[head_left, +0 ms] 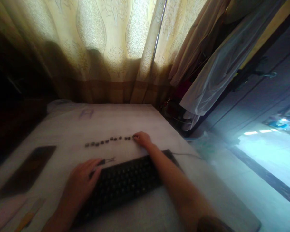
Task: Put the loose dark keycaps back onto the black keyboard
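A black keyboard [130,180] lies at a slant on the white-covered table. My left hand [85,175] is closed around the dark handle of a keycap puller [108,160], whose two thin prongs point right above the keyboard's back edge. Beyond the keyboard, several small black keycaps [101,142] form an uneven row. At the row's right end my right hand [142,139] pinches a keycap [134,136] at the table surface, its fingers partly hiding it. My right forearm crosses over the keyboard's right part and covers some keys.
On the left lie a dark flat rectangular slab [26,170] and a blurred yellow-handled tool [29,217]. The keyboard's cable [187,154] runs off to the right. A patterned curtain [116,48] hangs behind the table [120,119], with hanging cloths [212,71] at the right.
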